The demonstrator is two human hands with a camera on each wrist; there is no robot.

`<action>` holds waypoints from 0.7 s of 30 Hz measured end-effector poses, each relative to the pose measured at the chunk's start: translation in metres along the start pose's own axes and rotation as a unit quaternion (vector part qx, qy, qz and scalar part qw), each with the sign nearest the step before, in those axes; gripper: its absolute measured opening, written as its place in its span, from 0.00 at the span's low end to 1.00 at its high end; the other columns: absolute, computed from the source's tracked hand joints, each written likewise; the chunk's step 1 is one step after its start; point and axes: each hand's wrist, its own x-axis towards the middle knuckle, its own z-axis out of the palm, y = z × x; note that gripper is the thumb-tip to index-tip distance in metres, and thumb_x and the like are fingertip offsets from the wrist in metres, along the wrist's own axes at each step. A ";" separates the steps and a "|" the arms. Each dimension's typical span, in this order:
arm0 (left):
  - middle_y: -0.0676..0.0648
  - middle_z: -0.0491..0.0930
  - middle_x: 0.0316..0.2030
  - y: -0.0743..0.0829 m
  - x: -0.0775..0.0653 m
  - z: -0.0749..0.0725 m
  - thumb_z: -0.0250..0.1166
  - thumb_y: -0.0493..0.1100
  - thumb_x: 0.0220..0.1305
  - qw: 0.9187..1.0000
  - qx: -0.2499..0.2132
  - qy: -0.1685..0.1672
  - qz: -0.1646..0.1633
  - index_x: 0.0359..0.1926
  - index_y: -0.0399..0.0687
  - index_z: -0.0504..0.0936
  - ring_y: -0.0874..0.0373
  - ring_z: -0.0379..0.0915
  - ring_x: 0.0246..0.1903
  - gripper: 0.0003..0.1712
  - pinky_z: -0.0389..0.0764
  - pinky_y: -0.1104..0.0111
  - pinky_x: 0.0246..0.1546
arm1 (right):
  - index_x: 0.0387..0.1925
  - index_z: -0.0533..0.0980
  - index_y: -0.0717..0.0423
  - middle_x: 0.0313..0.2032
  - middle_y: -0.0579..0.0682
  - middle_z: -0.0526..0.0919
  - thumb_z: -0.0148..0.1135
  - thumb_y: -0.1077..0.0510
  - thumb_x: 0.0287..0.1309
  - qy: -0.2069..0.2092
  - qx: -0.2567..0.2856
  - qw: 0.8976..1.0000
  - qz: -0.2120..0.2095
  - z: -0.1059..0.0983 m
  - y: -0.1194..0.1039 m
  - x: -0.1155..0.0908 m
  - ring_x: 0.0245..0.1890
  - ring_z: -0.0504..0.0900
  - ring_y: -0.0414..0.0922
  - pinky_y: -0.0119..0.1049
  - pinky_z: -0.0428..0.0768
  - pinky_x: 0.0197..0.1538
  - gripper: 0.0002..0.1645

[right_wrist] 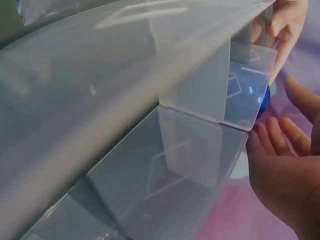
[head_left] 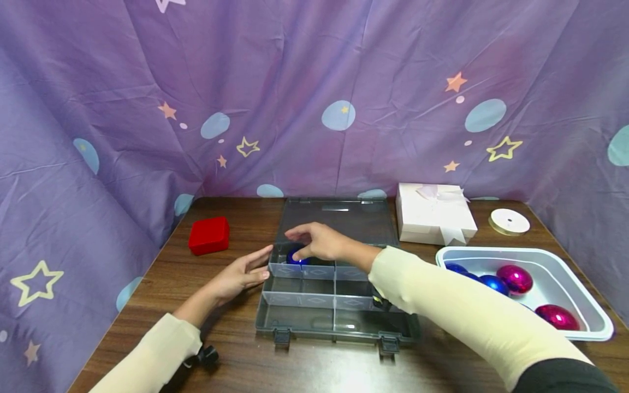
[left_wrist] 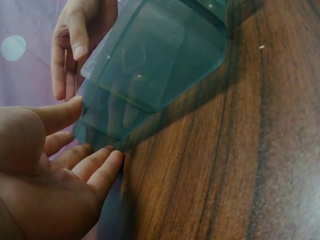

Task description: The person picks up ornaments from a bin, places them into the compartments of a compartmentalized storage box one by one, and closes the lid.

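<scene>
A clear grey divider box (head_left: 321,332) lies on the table with its lid (head_left: 339,224) folded back. In its back left compartment sits a shiny blue ball (head_left: 295,258), also visible through a divider in the right wrist view. Over that compartment is my right hand (head_left: 319,242), fingers loosely bent and spread, the thumb overlapping the ball in the head view. The right wrist view shows those fingers beside the ball, not wrapped round it. My left hand (head_left: 237,277) rests its fingertips against the box's left side, with fingers extended in the left wrist view.
At the right, a white tub (head_left: 597,311) holds several blue balls (head_left: 493,284) and pink balls (head_left: 514,279). Behind stand a white gift box (head_left: 417,215) with a ribbon bow and a ribbon spool (head_left: 509,221). A red box (head_left: 208,236) is at the left.
</scene>
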 end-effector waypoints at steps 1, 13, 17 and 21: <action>0.32 0.42 0.81 0.000 0.000 0.000 0.54 0.30 0.77 1.000 -0.001 0.000 0.000 0.82 0.40 0.44 0.34 0.49 0.76 0.42 0.66 0.52 0.72 | 0.67 0.73 0.68 0.64 0.62 0.79 0.75 0.64 0.58 0.000 0.003 1.000 0.000 -0.001 0.000 -0.001 0.67 0.77 0.56 0.44 0.74 0.71 0.37; 0.32 0.43 0.81 0.000 0.000 0.001 0.54 0.29 0.76 1.000 -0.012 0.001 0.003 0.82 0.39 0.44 0.34 0.49 0.76 0.42 0.65 0.52 0.72 | 0.68 0.73 0.64 0.66 0.58 0.78 0.76 0.59 0.59 0.009 0.008 1.000 0.025 -0.018 0.005 -0.022 0.68 0.75 0.55 0.47 0.73 0.71 0.38; 0.32 0.42 0.81 0.000 0.000 0.001 0.54 0.29 0.76 1.000 -0.012 -0.001 0.004 0.82 0.39 0.43 0.35 0.49 0.76 0.42 0.66 0.55 0.72 | 0.68 0.73 0.65 0.66 0.59 0.78 0.75 0.59 0.59 0.012 0.007 1.000 0.027 -0.024 0.006 -0.032 0.67 0.76 0.56 0.49 0.73 0.71 0.37; 0.32 0.41 0.81 0.001 0.000 0.002 0.54 0.29 0.76 1.000 -0.010 0.000 0.003 0.82 0.39 0.43 0.34 0.47 0.77 0.43 0.66 0.56 0.72 | 0.68 0.74 0.63 0.66 0.60 0.79 0.75 0.58 0.60 0.012 0.008 0.999 0.033 -0.031 0.005 -0.040 0.67 0.76 0.57 0.51 0.75 0.69 0.36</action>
